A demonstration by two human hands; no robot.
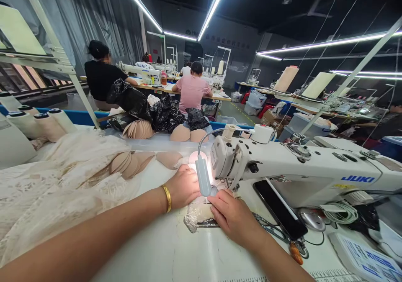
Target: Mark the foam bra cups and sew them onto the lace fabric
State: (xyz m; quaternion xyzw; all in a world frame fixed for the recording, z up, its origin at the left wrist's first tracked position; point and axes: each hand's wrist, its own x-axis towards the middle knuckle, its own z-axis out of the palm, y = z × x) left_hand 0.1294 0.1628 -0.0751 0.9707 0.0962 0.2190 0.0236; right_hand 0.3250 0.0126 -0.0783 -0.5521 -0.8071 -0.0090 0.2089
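My left hand [185, 186], with a gold bracelet [167, 198] on its wrist, lies at the left of the sewing machine's needle area. Its fingers close over a pale fabric piece [198, 199], and the grey lamp head [203, 176] hides part of them. On the right, my right hand [230, 211] has its fingers bent and pressed together at the same fabric, close beside the presser foot. The needle is hidden behind the lamp and hands. The white sewing machine [292, 165] stands to the right. Beige foam cups [128, 165] lie beyond my left hand.
White lace fabric [63, 181] heaps on the left. A phone [280, 208], scissors [270, 227] and a plastic box [366, 255] lie at right. Thread cones [56, 121] stand far left. Beyond the table are black plastic bags [166, 114] and seated people [193, 90].
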